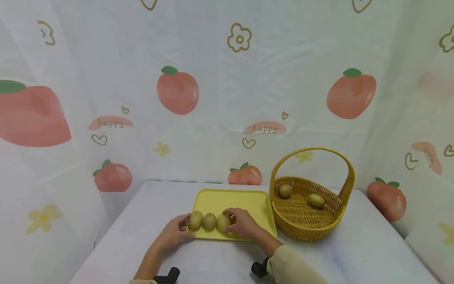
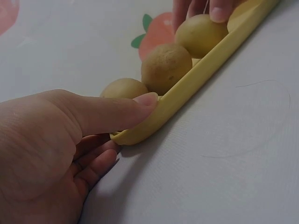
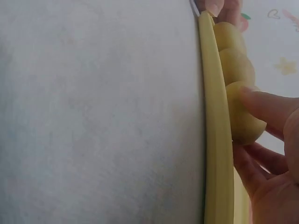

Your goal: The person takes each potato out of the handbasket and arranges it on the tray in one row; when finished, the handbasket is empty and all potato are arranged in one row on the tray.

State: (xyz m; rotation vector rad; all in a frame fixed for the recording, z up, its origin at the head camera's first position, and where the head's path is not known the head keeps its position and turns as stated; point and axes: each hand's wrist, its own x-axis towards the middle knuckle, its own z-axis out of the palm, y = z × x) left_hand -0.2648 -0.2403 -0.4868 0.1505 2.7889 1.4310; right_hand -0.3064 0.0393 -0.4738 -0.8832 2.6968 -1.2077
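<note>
Three potatoes stand in a row along the near left edge of a yellow tray [image 1: 244,199]. My left hand [image 1: 173,232] holds the tray's near left corner, its thumb [image 2: 135,109] over the rim beside the left potato [image 1: 195,221]. Between the two hands sits the middle potato [image 1: 209,222]. The right potato [image 3: 243,116] is pinched by my right hand [image 1: 244,224], with the thumb on one side and fingers on the other; it sits inside the rim, right against the middle potato.
A yellow wicker basket [image 1: 308,232] with a tall handle stands right of the tray. Inside it lie a potato [image 1: 285,190] at the left and another potato [image 1: 316,200] at the right. A fruit-printed cloth [image 1: 213,150] hangs behind the white table [image 1: 142,209].
</note>
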